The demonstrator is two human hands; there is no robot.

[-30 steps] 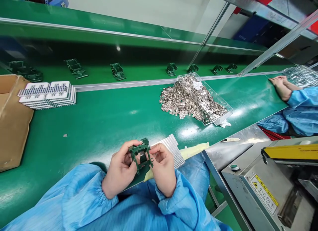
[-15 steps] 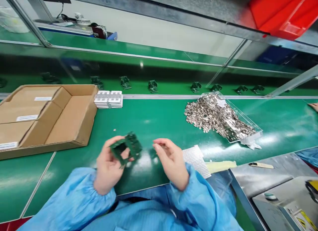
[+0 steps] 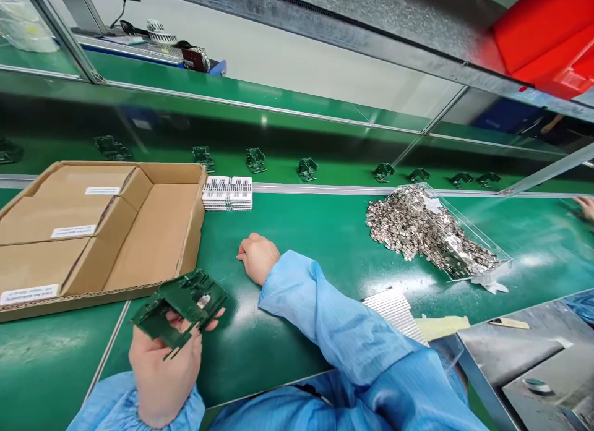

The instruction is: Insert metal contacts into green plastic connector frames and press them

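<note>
Green circuit board (image 3: pixel 180 300) sitting in left-hand grip (image 3: pixel 164 369)

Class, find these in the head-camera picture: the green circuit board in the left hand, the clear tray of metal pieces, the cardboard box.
Green circuit board (image 3: pixel 185 298): head view, flat top face.
Clear tray of metal pieces (image 3: pixel 468 224): head view, side wall.
Cardboard box (image 3: pixel 193 233): head view, right wall.

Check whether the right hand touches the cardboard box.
Apart: the head view shows the right hand on the green belt, bare belt between its fingertips and the cardboard box.
</note>
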